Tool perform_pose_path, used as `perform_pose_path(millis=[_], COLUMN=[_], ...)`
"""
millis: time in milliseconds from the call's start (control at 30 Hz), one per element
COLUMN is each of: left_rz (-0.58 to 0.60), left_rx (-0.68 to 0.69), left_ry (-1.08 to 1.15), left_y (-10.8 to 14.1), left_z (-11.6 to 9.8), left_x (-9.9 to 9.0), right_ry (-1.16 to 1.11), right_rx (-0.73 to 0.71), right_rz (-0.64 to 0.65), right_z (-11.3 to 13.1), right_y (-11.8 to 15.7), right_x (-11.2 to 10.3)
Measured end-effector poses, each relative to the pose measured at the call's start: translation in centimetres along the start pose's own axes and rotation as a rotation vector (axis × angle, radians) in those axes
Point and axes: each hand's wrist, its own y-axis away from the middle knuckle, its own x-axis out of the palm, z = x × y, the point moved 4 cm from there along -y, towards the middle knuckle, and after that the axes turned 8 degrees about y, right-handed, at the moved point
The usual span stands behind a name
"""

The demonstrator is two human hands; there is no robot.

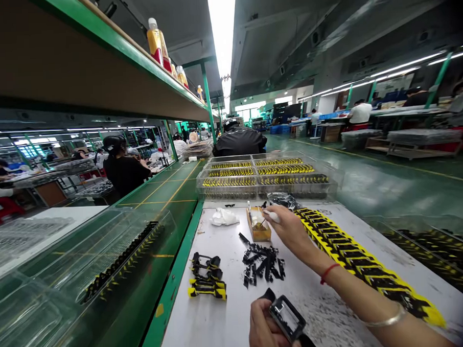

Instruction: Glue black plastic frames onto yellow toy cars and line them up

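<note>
Near the bottom middle, my left hand (pixel 263 330) is closed around a black frame-shaped part (pixel 287 317). Higher up and to the right, my right hand (pixel 289 230) grips a white-handled tool (pixel 272 215), its thin tip over a small wooden box (pixel 260 234). Small black pieces (pixel 263 263) lie in a loose pile just below the box. Several black and yellow parts (pixel 208 289) are stacked at the left of the white table. A long row of yellow and black parts (pixel 350 255) runs down the right side, beyond my right forearm.
Clear trays with yellow and black parts (pixel 254 177) stand at the table's far end. Crumpled white tissue (pixel 223 217) lies left of the box. A green conveyor (pixel 162 258) with a clear tray runs along the left, under a shelf (pixel 126 50). A person in black (pixel 240 141) sits ahead.
</note>
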Motion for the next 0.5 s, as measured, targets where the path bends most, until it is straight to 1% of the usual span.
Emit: perform_pose_path(millis=[100,133,200,267,367,433,500], left_rz=[0.03,0.029,0.016,0.006,0.01,0.012,0.014], left_rx=[0.021,0.026,0.027,0.037,0.027,0.015,0.021], left_ry=[-0.009,-0.004,-0.008,-0.011,0.001,0.001,0.003], left_y=[0.5,0.7,1.0,1.3,1.5,1.5,1.5], left_z=[-0.9,-1.2,-1.8,-2.1,-2.2,-2.0,-1.9], left_x=[-0.1,-0.2,-0.4,-0.6,-0.8,-0.9,-0.9], right_ry=[0.001,-0.006,-0.087,-0.228,-0.407,-0.442,-0.434], right_rx=[0.073,0.126,0.276,0.395,0.467,0.489,0.503], right_rz=[-0.081,-0.075,0.018,0.16,0.34,0.415,0.45], right_z=[1.1,1.3,1.5,1.6,1.8,1.8,1.8], right_y=[1.4,2.2,4.0,6.0,8.6,9.7,10.2], right_x=[-3.5,-4.5,-5.6,-5.8,-5.1,-4.5,-4.1])
